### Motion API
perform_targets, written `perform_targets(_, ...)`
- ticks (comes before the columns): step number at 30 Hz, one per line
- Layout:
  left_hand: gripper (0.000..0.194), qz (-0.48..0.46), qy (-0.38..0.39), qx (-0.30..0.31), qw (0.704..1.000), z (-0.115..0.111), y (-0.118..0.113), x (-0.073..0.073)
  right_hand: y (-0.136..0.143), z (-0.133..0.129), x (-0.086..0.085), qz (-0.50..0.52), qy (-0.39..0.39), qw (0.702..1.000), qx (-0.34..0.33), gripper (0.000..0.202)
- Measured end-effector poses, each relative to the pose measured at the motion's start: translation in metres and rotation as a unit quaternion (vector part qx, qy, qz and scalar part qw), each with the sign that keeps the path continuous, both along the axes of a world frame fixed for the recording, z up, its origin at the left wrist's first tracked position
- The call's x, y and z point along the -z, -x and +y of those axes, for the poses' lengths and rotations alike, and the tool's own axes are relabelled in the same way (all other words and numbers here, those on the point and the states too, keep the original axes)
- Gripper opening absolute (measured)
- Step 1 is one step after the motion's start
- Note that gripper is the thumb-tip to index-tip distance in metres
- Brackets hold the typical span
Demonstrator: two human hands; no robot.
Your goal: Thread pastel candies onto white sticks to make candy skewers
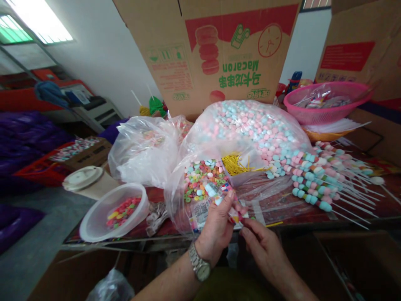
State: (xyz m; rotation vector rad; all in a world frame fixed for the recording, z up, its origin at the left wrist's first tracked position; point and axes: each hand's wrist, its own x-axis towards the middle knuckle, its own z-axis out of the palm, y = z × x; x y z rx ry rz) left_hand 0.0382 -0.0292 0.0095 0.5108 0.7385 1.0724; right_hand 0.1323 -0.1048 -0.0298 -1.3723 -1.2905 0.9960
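Note:
My left hand (217, 228), with a metal watch at its wrist, is closed round a small printed candy packet (233, 209) with pale blue pieces inside. The fingers of my right hand (258, 242) pinch the packet's lower end, where a thin white stick seems to show. Just behind my hands, colourful ring candies (205, 175) lie in an open clear bag, beside a white box holding yellow twist ties (234, 163). Finished-looking skewers of pink, blue and white marshmallows (313, 179) are piled to the right, their white sticks pointing toward the right front.
A large clear bag of marshmallows (247, 125) stands before a Macaron carton (219, 50). A pink basket (326, 104) is at the back right. To the left are a translucent bowl (89, 217) of red and yellow candies, a lidded container (84, 179) and a crumpled plastic bag (140, 154).

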Motion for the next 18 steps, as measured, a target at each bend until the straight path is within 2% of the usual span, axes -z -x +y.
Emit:
perform_targets(4, 0.039, -0.005, 0.034, -0.006, 0.999, 0.003, 0.008, 0.008, -0.001, -0.010, 0.003, -0.110, -0.039, 0.993, -0.029, 0.034)
perform_targets(7, 0.042, 0.003, 0.059, 0.003, 0.998, -0.007, 0.001, 0.015, 0.005, -0.008, 0.007, -0.142, -0.074, 0.987, 0.004, 0.029)
perform_targets(9, 0.044, 0.051, 0.053, 0.023, 0.997, -0.014, -0.004, 0.019, 0.011, -0.002, 0.009, -0.156, -0.108, 0.981, 0.027, 0.027)
perform_targets(11, 0.046, 0.135, 0.001, 0.030, 0.990, -0.017, -0.007, 0.022, 0.016, 0.003, 0.010, -0.169, -0.126, 0.977, 0.044, 0.027)
perform_targets(15, 0.041, 0.273, -0.116, 0.056, 0.953, -0.018, -0.005, 0.020, 0.023, 0.010, 0.008, -0.166, -0.135, 0.975, 0.065, 0.022)
perform_targets(17, 0.044, 0.329, -0.158, 0.121, 0.923, -0.020, 0.002, 0.010, 0.020, 0.010, 0.005, -0.145, -0.148, 0.976, 0.066, 0.021)
perform_targets(18, 0.044, 0.362, -0.200, 0.171, 0.894, -0.022, 0.009, 0.002, 0.016, 0.010, 0.003, -0.136, -0.149, 0.978, 0.061, 0.021)
